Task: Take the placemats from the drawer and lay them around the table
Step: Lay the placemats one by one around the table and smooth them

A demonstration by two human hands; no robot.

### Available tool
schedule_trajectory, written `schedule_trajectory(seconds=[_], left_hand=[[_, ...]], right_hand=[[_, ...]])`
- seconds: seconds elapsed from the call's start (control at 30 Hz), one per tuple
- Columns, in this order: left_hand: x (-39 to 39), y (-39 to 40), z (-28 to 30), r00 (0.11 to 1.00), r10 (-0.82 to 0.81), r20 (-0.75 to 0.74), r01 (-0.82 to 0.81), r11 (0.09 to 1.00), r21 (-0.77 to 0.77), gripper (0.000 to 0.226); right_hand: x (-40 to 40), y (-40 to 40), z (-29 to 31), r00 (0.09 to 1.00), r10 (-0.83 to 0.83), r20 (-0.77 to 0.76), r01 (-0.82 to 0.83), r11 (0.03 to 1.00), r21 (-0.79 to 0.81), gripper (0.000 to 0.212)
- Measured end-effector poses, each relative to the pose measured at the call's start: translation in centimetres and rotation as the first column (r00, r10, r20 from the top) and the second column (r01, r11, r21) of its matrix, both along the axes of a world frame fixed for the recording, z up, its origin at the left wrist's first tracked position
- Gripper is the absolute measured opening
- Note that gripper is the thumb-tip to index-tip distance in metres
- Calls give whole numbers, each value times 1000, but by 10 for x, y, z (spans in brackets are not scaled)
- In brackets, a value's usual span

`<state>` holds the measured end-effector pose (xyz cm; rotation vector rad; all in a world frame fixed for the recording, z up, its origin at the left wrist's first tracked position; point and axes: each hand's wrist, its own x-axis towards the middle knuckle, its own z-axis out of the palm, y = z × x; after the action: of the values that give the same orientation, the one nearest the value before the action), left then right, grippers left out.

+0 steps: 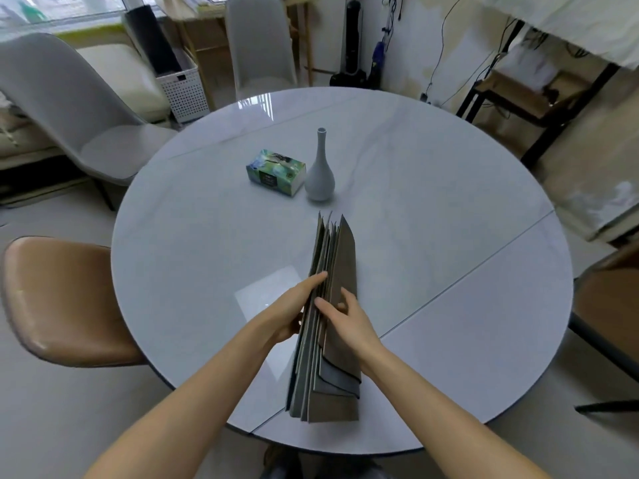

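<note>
Standing on edge on the near part of the round white table (449, 202), the placemats (337, 267) form a grey-brown stack of thin sheets, fanned apart at the top with pointed far corners. The left hand (294, 312) grips the stack's left side, fingers laid along it. The right hand (345, 318) holds the outermost mat, fingertips pressed between sheets.
</note>
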<state>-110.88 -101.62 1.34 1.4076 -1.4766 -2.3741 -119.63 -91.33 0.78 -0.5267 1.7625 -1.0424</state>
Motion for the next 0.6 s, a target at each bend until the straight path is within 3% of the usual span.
schedule_trajectory(seconds=[0.13, 0.23, 0.37, 0.5, 0.6], left_hand=[[5, 1, 2, 994, 96, -57, -93, 994, 49, 47], [2, 5, 3, 990, 122, -69, -116, 990, 85, 44], [-9, 11, 2, 984, 164, -73, -154, 979, 132, 41], [-22, 16, -6, 989, 141, -39, -138, 988, 66, 48], [-19, 10, -8, 990, 136, -23, -136, 991, -4, 44]], right_hand=[[-2, -1, -7, 997, -70, -34, 72, 996, 50, 88], [-6, 6, -9, 987, -151, 61, 150, 988, 28, 87], [-23, 15, -9, 979, -169, 110, 166, 985, 37, 70], [-55, 30, -8, 958, -221, 183, 201, 972, 121, 28], [-85, 47, -9, 892, -322, 318, 300, 947, 116, 32]])
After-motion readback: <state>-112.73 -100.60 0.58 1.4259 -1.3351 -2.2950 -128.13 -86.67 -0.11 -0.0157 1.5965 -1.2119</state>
